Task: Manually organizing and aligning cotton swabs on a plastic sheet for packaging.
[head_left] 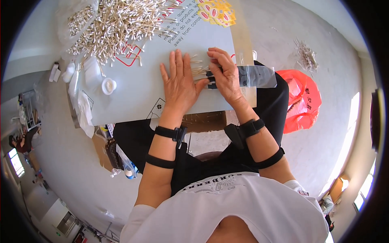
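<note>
Near frame centre — small bundle of cotton swabs (198,71), long axis left-right, between flat open-fingered left hand (179,83) and right hand (225,76) pinching its right end.

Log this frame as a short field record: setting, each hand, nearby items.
setting: grey board used as a work surface on the lap
left hand: flat on the board, fingers over a small bunch of cotton swabs
right hand: pinching the swab bunch at the mouth of a clear plastic bag
nearby: swab pile, yellow labels, red bag on floor
</note>
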Demonstrator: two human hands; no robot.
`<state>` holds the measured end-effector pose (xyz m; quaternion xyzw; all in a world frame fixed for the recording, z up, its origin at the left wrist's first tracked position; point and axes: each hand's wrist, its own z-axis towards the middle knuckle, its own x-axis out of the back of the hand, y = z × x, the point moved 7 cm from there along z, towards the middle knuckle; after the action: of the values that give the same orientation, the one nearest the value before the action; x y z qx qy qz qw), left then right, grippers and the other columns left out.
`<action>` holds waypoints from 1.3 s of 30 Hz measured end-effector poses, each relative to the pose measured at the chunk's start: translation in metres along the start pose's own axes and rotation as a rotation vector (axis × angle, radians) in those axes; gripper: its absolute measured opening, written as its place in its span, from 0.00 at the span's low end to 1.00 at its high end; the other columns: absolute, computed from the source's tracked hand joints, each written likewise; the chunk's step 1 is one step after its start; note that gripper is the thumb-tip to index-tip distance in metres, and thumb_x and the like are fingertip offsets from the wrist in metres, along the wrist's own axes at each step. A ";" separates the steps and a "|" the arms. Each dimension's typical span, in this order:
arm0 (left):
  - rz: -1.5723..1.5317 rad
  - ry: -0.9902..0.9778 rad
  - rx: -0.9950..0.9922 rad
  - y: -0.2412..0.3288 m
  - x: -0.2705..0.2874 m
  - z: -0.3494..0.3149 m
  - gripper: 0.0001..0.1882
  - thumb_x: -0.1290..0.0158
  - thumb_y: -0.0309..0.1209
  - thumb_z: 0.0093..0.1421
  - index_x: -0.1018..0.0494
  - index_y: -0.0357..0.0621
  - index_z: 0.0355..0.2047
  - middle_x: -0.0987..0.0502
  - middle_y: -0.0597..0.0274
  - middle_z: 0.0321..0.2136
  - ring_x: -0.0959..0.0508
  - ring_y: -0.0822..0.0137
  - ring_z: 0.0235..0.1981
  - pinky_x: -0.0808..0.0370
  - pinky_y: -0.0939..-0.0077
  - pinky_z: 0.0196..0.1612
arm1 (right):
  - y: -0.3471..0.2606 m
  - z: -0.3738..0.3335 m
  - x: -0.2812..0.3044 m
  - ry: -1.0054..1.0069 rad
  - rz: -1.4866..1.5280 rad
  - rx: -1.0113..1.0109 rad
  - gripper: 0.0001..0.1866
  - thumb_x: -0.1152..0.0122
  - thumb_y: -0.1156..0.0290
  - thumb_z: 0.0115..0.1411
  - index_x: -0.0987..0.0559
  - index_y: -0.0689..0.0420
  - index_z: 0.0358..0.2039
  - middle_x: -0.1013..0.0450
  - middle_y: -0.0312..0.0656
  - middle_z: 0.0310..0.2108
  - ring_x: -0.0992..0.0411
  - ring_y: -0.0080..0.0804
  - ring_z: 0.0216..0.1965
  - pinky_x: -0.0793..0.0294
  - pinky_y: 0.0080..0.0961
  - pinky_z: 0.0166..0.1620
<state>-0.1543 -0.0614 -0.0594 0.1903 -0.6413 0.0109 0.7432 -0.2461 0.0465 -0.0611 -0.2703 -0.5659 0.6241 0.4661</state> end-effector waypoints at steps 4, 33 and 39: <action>0.031 0.012 0.010 -0.006 -0.008 0.011 0.45 0.48 0.54 0.56 0.46 0.32 0.62 0.49 0.44 0.64 0.53 0.51 0.68 0.60 0.45 0.66 | 0.000 0.018 -0.010 -0.126 -0.159 -0.031 0.13 0.41 0.79 0.50 0.23 0.62 0.38 0.28 0.46 0.38 0.28 0.38 0.36 0.27 0.29 0.39; 0.034 0.014 -0.080 -0.005 -0.004 -0.001 0.42 0.51 0.53 0.58 0.47 0.36 0.63 0.47 0.46 0.64 0.50 0.52 0.67 0.57 0.52 0.66 | 0.010 0.056 -0.026 -0.646 -0.709 -0.024 0.06 0.48 0.78 0.56 0.24 0.59 0.34 0.26 0.46 0.35 0.27 0.43 0.35 0.30 0.31 0.37; -0.089 0.021 -0.078 -0.006 -0.005 -0.010 0.36 0.54 0.47 0.63 0.49 0.37 0.64 0.50 0.46 0.65 0.51 0.51 0.67 0.57 0.54 0.67 | 0.010 -0.008 0.017 0.176 0.087 -0.071 0.14 0.53 0.72 0.65 0.27 0.62 0.48 0.28 0.46 0.43 0.28 0.34 0.45 0.31 0.26 0.48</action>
<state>-0.1441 -0.0627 -0.0665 0.1894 -0.6242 -0.0453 0.7566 -0.2497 0.0660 -0.0692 -0.3651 -0.5322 0.5970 0.4766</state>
